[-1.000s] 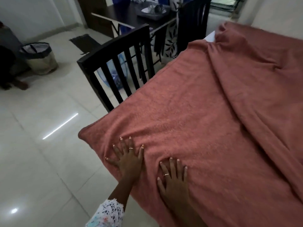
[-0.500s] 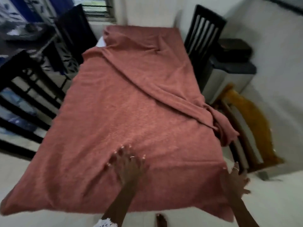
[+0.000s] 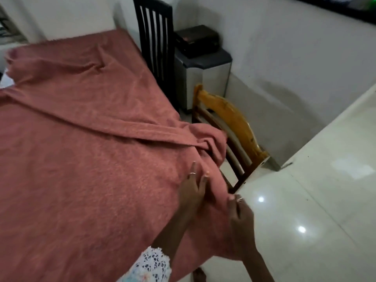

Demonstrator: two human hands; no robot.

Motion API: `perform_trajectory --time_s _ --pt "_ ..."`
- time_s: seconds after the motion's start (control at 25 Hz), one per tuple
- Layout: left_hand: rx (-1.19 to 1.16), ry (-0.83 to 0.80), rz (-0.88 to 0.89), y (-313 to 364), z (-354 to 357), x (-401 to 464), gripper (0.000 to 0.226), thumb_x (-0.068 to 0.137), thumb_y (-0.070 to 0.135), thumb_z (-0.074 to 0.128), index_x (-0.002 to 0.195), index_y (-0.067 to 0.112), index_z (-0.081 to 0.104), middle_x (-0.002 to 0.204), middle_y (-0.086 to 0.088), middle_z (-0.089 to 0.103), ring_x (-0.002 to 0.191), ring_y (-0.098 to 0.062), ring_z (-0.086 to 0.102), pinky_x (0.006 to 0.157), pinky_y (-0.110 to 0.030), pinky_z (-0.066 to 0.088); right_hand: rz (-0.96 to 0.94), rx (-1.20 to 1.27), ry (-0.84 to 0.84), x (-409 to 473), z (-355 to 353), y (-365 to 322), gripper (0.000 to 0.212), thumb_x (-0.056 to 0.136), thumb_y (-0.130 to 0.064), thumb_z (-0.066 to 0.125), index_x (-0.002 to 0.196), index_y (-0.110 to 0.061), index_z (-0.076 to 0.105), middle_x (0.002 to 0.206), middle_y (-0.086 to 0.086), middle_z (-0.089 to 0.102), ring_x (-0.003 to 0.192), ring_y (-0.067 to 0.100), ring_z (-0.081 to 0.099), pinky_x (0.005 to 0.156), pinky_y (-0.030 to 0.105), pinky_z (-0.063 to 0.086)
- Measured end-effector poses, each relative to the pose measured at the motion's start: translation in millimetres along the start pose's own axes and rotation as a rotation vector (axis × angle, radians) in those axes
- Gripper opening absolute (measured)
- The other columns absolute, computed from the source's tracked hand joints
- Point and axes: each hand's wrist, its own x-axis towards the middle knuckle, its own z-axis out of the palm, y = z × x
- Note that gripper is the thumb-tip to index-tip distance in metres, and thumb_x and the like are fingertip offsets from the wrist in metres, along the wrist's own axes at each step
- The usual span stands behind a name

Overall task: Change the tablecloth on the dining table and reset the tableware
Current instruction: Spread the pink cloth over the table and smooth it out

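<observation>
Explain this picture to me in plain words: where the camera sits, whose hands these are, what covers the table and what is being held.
There is no machine here. A person wears a camera on the head, so the single view looks forward and down at their own two hands. A reddish tablecloth covers the dining table, with a long fold running across it and a bunched corner hanging off the right edge. The left hand lies on the cloth near that corner with straight fingers. The right hand is at the cloth's edge; whether it grips the cloth is too blurred to tell. Beside the table stand a black chair and a wooden chair. No tableware is visible.
</observation>
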Motion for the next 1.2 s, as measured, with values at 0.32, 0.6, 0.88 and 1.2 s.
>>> perform_trajectory --time_s 0.32,0.6,0.88,1.2 --pt "0.481 -0.276 -0.131 -21.1 -0.3 -4.8 0.037 0.099 0.035 0.036 0.122 0.011 0.049 0.124 -0.012 0.057 0.114 -0.029 0.055 0.092 -0.034 0.042 0.047 -0.531 -0.158 36.5 27.5 5.2 0.039 0.096 -0.040 0.044 0.123 -0.012 0.050 0.130 0.007 0.044 0.113 0.022 0.053 0.091 0.032 0.043" --pt "-0.124 -1.013 -0.451 -14.4 -56.3 -3.5 0.034 0.096 0.023 0.041 0.066 0.018 0.055 0.040 0.010 0.054 0.035 -0.001 0.048 0.045 -0.017 0.036 -0.073 -0.890 -0.453 22.7 -1.5 28.3 0.031 0.096 -0.024 0.022 0.106 -0.017 0.051 0.113 0.005 0.056 0.103 0.021 0.057 0.085 0.026 0.045" --pt "0.275 -0.056 -0.355 -82.7 -55.8 -41.4 0.075 0.087 0.060 0.046 0.148 0.024 0.023 0.155 -0.007 0.017 0.144 -0.033 0.011 0.114 -0.049 0.015 -0.099 -0.794 -0.311 -1.7 26.4 15.6 0.048 0.092 -0.047 0.046 0.134 -0.024 0.039 0.138 0.005 0.039 0.125 0.023 0.043 0.105 0.040 0.038" --pt "0.448 -0.222 -0.378 -154.4 -70.2 -140.3 0.082 0.085 0.068 0.038 0.150 0.034 0.003 0.159 -0.002 -0.006 0.144 -0.039 0.000 0.112 -0.059 0.010 -0.168 -0.761 -0.400 -84.8 78.1 12.7 0.030 0.094 -0.020 0.038 0.122 -0.017 0.048 0.125 0.005 0.054 0.114 0.024 0.052 0.098 0.033 0.039"
